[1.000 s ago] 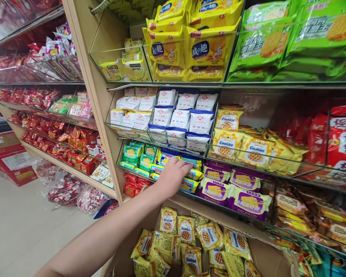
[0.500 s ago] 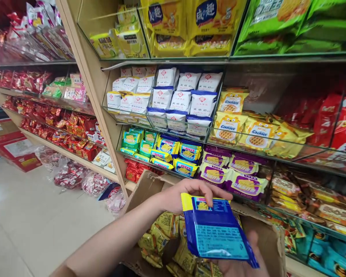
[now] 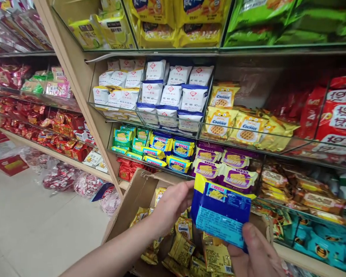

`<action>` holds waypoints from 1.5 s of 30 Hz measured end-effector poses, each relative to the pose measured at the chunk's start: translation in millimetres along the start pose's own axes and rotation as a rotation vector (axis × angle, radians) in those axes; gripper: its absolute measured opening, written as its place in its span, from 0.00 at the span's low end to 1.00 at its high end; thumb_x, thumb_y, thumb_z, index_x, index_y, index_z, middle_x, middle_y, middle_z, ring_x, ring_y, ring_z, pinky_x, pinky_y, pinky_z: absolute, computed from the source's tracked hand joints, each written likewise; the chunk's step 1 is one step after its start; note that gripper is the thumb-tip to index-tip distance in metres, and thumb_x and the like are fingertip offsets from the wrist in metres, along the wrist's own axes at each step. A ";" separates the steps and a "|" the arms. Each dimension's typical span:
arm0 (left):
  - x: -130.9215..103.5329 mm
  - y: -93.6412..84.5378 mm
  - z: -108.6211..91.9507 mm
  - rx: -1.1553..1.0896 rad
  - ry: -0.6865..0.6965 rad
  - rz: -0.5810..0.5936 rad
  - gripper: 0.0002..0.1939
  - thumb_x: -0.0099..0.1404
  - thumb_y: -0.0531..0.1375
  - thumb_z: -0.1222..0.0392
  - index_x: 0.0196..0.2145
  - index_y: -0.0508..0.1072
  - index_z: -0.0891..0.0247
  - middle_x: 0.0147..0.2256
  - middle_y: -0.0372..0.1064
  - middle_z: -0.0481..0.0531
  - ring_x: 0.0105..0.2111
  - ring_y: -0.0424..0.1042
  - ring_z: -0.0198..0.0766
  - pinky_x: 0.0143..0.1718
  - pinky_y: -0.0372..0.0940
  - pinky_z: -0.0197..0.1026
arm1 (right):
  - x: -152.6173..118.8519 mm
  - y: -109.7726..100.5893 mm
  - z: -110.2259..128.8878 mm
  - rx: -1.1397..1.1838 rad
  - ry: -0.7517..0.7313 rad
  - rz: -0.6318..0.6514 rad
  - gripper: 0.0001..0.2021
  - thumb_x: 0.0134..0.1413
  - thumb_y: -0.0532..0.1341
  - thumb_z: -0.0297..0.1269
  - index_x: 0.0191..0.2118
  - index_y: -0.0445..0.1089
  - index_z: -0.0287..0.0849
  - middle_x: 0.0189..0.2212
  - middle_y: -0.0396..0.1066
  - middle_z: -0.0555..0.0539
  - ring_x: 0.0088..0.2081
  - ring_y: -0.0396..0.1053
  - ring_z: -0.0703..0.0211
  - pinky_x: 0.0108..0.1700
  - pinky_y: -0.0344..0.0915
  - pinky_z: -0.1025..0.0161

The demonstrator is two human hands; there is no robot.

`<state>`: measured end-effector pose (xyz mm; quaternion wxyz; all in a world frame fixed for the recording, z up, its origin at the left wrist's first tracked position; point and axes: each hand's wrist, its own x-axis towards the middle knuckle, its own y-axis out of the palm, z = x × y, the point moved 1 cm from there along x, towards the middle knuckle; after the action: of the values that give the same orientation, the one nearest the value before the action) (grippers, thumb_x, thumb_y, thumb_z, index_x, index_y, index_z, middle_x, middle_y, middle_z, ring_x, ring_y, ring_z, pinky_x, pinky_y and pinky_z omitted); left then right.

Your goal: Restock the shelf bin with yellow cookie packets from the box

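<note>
A blue and yellow biscuit packet [image 3: 223,211] is held up over the open carton, its printed back facing me and its yellow edge at the top. My right hand [image 3: 256,250] grips the lower right corner, thumb on the near face and fingers underneath. At the packet's left edge is my left hand [image 3: 171,206], its fingers closed and partly hidden behind the wrapper. Below both hands, loose yellow cookie packets [image 3: 181,250] lie jumbled inside the cardboard carton [image 3: 127,207].
Blue and yellow packets [image 3: 183,148] stand in a low shelf compartment behind the carton, with purple packets [image 3: 236,177] to their right. Clear shelf fronts [image 3: 161,121] edge the rows. Bagged goods [image 3: 59,175] sit on the floor at left, beside a wooden upright [image 3: 83,104].
My left hand has moved from across the packet's top to its left edge. The packet has tilted more upright, and my right thumb now presses its front. The view has shifted slightly.
</note>
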<state>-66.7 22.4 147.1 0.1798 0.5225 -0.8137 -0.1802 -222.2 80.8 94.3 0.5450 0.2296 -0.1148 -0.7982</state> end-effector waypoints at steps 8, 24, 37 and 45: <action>-3.7 6.6 1.0 0.040 -0.009 0.009 0.15 0.58 0.61 0.48 0.40 0.78 0.58 0.37 0.77 0.49 0.40 0.73 0.42 0.45 0.63 0.40 | 6.1 -3.6 -5.1 0.045 -0.021 0.114 0.18 0.40 0.67 0.47 0.38 0.73 0.43 0.35 0.75 0.46 0.39 0.71 0.57 0.35 0.69 0.69; -5.2 8.9 3.1 0.027 -0.016 -0.035 0.14 0.59 0.60 0.50 0.38 0.78 0.60 0.35 0.78 0.50 0.37 0.73 0.39 0.43 0.63 0.39 | -0.6 -2.1 6.7 -0.084 0.062 0.028 0.19 0.35 0.69 0.49 0.34 0.73 0.43 0.31 0.74 0.48 0.30 0.70 0.62 0.31 0.69 0.71; -6.6 7.5 4.8 0.022 -0.006 -0.047 0.14 0.60 0.60 0.50 0.37 0.78 0.60 0.35 0.77 0.50 0.38 0.72 0.41 0.42 0.64 0.40 | -2.7 -0.5 3.6 -0.102 0.040 0.007 0.17 0.33 0.69 0.50 0.29 0.72 0.43 0.25 0.72 0.53 0.25 0.68 0.68 0.29 0.66 0.76; -6.0 8.4 5.2 0.001 -0.014 -0.073 0.15 0.57 0.62 0.49 0.36 0.79 0.60 0.33 0.78 0.50 0.37 0.73 0.41 0.42 0.64 0.40 | -2.0 -0.9 1.0 -0.058 0.031 0.076 0.17 0.35 0.69 0.49 0.32 0.72 0.46 0.28 0.73 0.52 0.27 0.68 0.67 0.30 0.67 0.75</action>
<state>-73.5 31.6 145.9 0.1670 0.5506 -0.7955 -0.1899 -222.8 83.0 95.2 0.5828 0.2215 -0.0921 -0.7764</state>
